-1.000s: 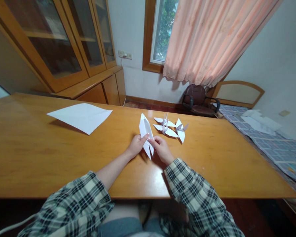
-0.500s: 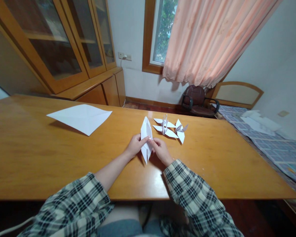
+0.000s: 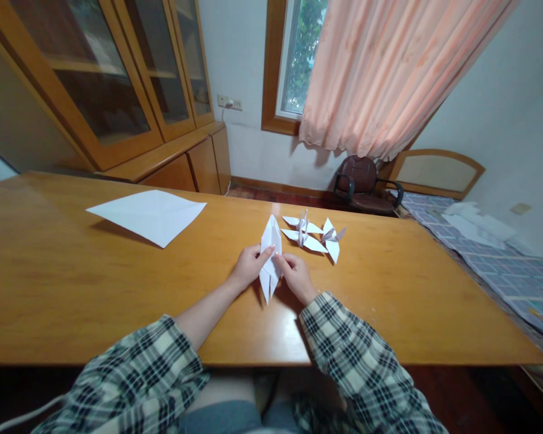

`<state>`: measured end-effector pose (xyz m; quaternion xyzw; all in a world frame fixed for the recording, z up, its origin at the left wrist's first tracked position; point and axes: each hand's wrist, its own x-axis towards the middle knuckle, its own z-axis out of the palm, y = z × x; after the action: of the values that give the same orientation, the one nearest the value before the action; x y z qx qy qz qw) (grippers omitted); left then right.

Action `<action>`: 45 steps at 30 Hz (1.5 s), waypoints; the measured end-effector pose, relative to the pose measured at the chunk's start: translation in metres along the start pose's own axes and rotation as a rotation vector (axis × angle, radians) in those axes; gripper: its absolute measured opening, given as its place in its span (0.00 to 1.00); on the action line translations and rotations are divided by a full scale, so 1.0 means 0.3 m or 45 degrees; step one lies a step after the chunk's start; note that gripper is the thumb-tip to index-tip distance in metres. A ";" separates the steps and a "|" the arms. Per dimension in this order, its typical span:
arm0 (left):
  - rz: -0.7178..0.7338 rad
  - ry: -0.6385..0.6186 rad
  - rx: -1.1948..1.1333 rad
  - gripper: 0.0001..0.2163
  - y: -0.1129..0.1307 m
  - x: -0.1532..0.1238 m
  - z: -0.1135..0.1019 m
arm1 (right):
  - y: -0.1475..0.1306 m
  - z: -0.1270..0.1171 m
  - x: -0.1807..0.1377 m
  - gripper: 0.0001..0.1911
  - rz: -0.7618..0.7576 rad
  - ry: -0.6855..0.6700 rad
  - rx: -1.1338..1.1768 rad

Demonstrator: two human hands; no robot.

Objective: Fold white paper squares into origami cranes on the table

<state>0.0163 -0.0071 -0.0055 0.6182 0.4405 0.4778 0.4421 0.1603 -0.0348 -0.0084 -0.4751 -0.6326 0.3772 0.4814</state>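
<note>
White folded paper [image 3: 271, 266] is pinched by the fingers [image 3: 264, 257] of left hand [image 3: 248, 266] and right hand [image 3: 297, 277].

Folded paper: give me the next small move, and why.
Probably press the thumbs down along the middle of the folded paper: the left hand and right hand grip opposite sides, both thumbs lie near its middle, and its two lower points stand slightly apart.
</note>
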 end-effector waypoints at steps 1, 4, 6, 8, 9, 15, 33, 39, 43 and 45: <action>0.009 -0.013 0.020 0.23 0.001 -0.001 0.000 | -0.003 -0.001 0.001 0.25 -0.017 0.035 -0.040; 0.028 -0.071 0.076 0.23 0.001 -0.005 0.000 | -0.010 -0.009 0.006 0.24 -0.064 0.142 -0.107; 0.031 -0.133 0.098 0.23 -0.001 -0.007 0.002 | -0.013 -0.015 0.008 0.22 -0.102 0.150 -0.101; 0.033 -0.182 0.107 0.24 -0.003 -0.009 0.004 | -0.013 -0.016 0.008 0.20 -0.136 0.119 -0.054; 0.032 -0.193 0.104 0.24 -0.004 -0.010 0.006 | -0.011 -0.015 0.008 0.20 -0.141 0.105 -0.010; -0.007 -0.257 -0.031 0.24 -0.004 -0.015 0.017 | 0.007 0.003 0.003 0.21 0.005 0.107 0.362; -0.049 -0.518 0.035 0.22 -0.007 -0.025 0.015 | 0.016 -0.024 0.026 0.20 0.068 0.338 0.570; -0.039 -0.498 0.130 0.23 -0.010 -0.026 0.011 | 0.014 -0.034 0.033 0.22 0.123 0.328 0.457; -0.052 -0.474 0.095 0.22 -0.014 -0.026 0.011 | 0.011 -0.028 0.031 0.23 0.135 0.310 0.444; -0.076 -0.483 0.047 0.22 -0.013 -0.025 0.014 | 0.008 -0.027 0.031 0.23 0.134 0.324 0.469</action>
<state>0.0186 -0.0140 -0.0115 0.6918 0.3763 0.3312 0.5197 0.1679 -0.0252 -0.0063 -0.4554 -0.4616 0.4479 0.6155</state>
